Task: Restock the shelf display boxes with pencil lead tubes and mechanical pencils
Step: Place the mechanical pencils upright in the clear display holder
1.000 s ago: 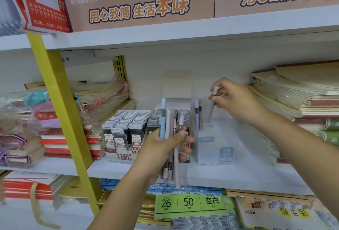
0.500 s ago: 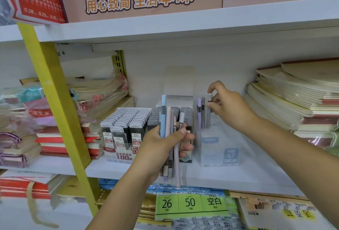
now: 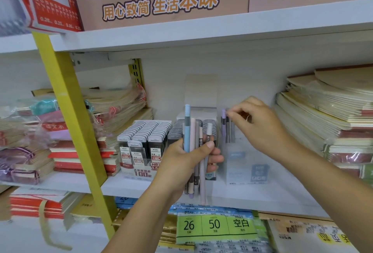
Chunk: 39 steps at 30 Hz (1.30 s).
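Note:
My left hand [image 3: 181, 164] grips a bundle of several mechanical pencils [image 3: 187, 129], blue, pink and grey, upright in front of the shelf. Behind it stand display boxes packed with black pencil lead tubes [image 3: 141, 141]. To their right is a clear plastic display box [image 3: 246, 168] with three pencils [image 3: 227, 129] standing at its left side. My right hand [image 3: 260, 125] hovers over that box with fingers curled. Its thumb and forefinger pinch the top of the grey standing pencil.
Stacks of wrapped notebooks [image 3: 323, 115] lie right of the clear box, and more notebooks [image 3: 113, 103] to the left. A yellow shelf upright [image 3: 66, 111] slants at the left. Brown cartons [image 3: 161, 0] sit on the upper shelf. Green-labelled packs [image 3: 214, 224] lie below the shelf edge [image 3: 262, 202].
My right hand has lowered a grey pencil down into the clear box beside the other two. My left hand has kept its bundle still.

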### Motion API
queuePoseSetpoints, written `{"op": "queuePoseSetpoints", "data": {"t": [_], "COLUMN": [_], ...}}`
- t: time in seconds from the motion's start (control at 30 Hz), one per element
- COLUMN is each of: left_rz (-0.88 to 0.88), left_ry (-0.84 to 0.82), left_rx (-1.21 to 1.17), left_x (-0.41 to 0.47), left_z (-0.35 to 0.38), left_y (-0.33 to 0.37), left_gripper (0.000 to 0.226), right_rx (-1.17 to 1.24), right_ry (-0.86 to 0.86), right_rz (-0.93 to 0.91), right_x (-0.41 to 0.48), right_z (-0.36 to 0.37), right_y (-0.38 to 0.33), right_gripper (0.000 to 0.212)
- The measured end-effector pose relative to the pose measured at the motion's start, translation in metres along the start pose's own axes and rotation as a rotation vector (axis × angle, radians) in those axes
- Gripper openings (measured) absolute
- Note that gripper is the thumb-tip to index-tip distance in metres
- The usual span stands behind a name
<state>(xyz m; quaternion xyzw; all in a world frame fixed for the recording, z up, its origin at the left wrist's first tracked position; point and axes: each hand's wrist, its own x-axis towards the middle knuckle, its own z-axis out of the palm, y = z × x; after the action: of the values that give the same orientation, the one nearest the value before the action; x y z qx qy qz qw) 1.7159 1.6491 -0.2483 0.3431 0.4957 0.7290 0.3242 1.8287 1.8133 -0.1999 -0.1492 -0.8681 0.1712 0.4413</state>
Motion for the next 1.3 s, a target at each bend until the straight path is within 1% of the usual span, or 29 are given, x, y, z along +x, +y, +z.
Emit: {"op": "queuePoseSetpoints", "data": {"t": [0.03, 0.1, 0.13, 0.17, 0.2, 0.3, 0.33, 0.4, 0.5, 0.57, 0.67, 0.73, 0.77, 0.83, 0.9, 1.0, 1.07, 1.3], "left_rz": [0.000, 0.010, 0.019, 0.027, 0.029, 0.000, -0.012, -0.029, 0.000, 0.034, 0.046, 0.038, 0.027, 0.009, 0.007, 0.024, 0.036, 0.057], "left_ry": [-0.003, -0.018, -0.029, -0.040, -0.052, -0.092, -0.103, -0.107, -0.089, -0.079, -0.052, -0.051, -0.056, -0.068, -0.070, -0.073, -0.085, -0.093], "left_rx": [0.007, 0.026, 0.033, 0.036, 0.034, 0.008, 0.004, 0.033, 0.159, 0.187, 0.188, 0.172, 0.160, 0.146, 0.149, 0.160, 0.164, 0.174], "left_x": [0.000, 0.000, -0.001, -0.001, -0.001, 0.000, -0.001, -0.002, -0.001, 0.001, 0.002, 0.002, 0.002, 0.002, 0.003, 0.003, 0.003, 0.005], "left_z": [0.002, 0.006, 0.008, 0.010, 0.012, 0.013, 0.011, 0.008, 0.005, 0.005, 0.005, 0.002, 0.000, -0.003, -0.004, -0.006, -0.007, -0.011], "left_y": [0.001, 0.001, 0.001, 0.001, 0.001, 0.001, 0.001, 0.000, -0.004, -0.006, -0.007, -0.007, -0.007, -0.008, -0.008, -0.008, -0.007, -0.008], "left_gripper": [0.041, 0.039, 0.034, 0.031, 0.031, 0.044, 0.045, 0.040, 0.020, 0.013, 0.016, 0.019, 0.017, 0.013, 0.012, 0.011, 0.010, 0.019], "right_rx": [0.138, 0.370, 0.443, 0.496, 0.540, 0.722, 0.784, 0.870, 0.911, 0.876, 0.777, 0.634, 0.505, 0.210, 0.030, -0.039, -0.042, -0.099], "right_ry": [-0.080, -0.287, -0.345, -0.353, -0.323, -0.170, -0.126, -0.076, -0.071, -0.004, 0.177, 0.229, 0.216, 0.123, 0.034, -0.035, -0.042, -0.058], "right_rz": [0.051, 0.138, 0.156, 0.167, 0.176, 0.243, 0.265, 0.285, 0.283, 0.249, 0.198, 0.152, 0.118, 0.046, -0.006, -0.028, -0.027, -0.036], "right_x": [-0.007, -0.018, -0.021, -0.023, -0.024, -0.019, -0.017, -0.012, -0.008, -0.004, 0.005, 0.010, 0.012, 0.014, 0.014, 0.015, 0.016, 0.020], "right_z": [-0.002, -0.003, -0.002, -0.002, -0.002, -0.007, -0.011, -0.018, -0.025, -0.031, -0.039, -0.040, -0.037, -0.028, -0.019, -0.008, -0.005, -0.002], "right_y": [-0.009, -0.024, -0.027, -0.029, -0.029, -0.026, -0.023, -0.017, -0.011, -0.008, 0.001, 0.010, 0.015, 0.025, 0.033, 0.039, 0.042, 0.039], "right_gripper": [0.011, 0.010, 0.011, 0.011, 0.010, 0.009, 0.010, 0.012, 0.017, 0.017, 0.017, 0.021, 0.023, 0.021, 0.020, 0.020, 0.023, 0.026]}}
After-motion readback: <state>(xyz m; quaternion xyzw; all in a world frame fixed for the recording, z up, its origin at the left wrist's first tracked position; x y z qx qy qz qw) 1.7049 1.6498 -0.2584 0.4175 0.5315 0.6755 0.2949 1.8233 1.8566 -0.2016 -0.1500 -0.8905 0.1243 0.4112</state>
